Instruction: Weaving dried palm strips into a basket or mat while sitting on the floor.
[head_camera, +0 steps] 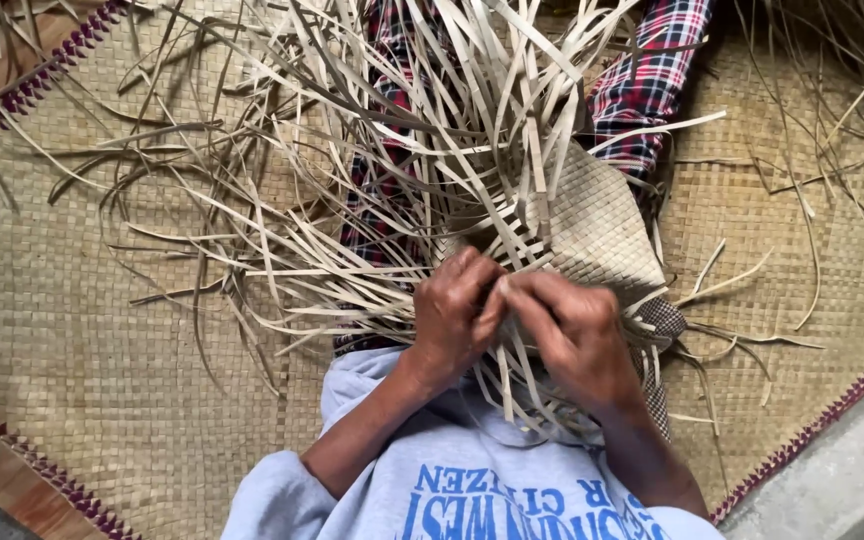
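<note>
Leaf strips (507,268) pinched between both hands' fingers (487,300) (thumbs touching) — above lap.

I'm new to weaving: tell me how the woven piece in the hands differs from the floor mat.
The woven piece is pale, fine-checked and unfinished, loose strips fanning out; the floor mat is tan, coarser-checked and finished, with a purple zigzag border. The piece bends over the lap; the mat lies flat. Both are plaited strips.

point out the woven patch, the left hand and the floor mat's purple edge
woven patch (597,225), head view, middle of its finished weave
left hand (452,315), head view, back of the hand
purple edge (812,425), head view, zigzag trim at lower right
</note>
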